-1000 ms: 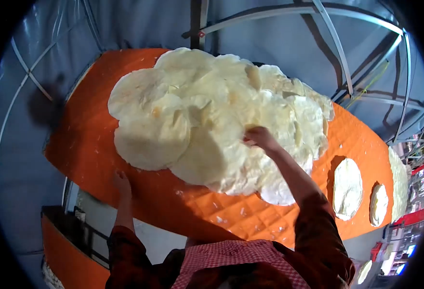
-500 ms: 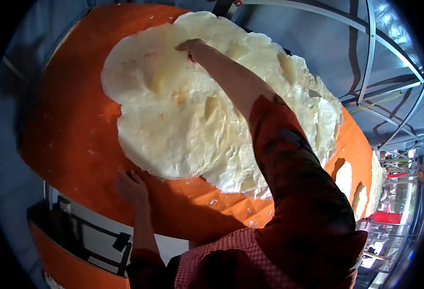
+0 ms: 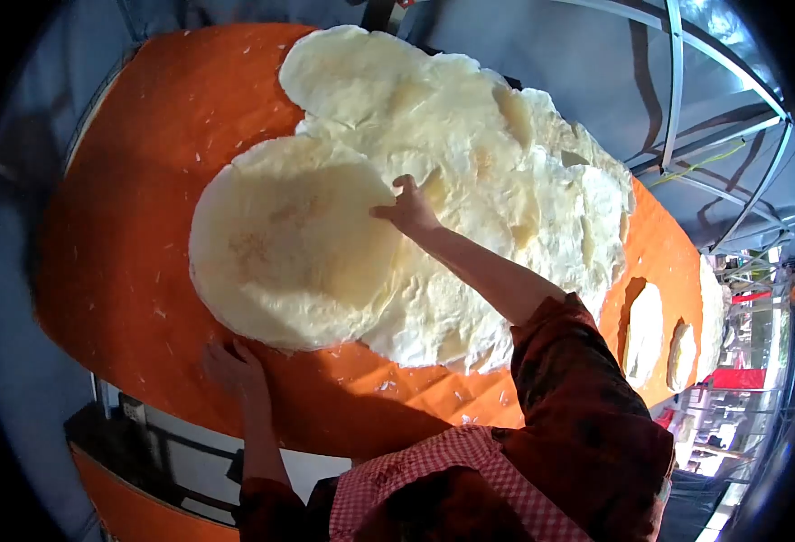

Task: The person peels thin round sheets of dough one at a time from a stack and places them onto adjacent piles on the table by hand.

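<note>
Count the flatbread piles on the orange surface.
4: the big spread, a small pile to its right, a smaller one beyond, and another at the far end. Some may be hidden.

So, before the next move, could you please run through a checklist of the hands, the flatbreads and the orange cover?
1. Right hand empty: ok, thumb and finger are apart with nothing visible between them.
2. Right hand touching bread: cannot tell; it is over the heap beside the large front flatbread.
3. Left hand off the bread: cannot tell, its fingertips are right by the near edge.
4. Large front flatbread spread out: ok, unfolded.
5. Heaped flatbreads separate: not ok, they overlap.
6. Orange cover free of crumbs: not ok, white bits are scattered.
</note>
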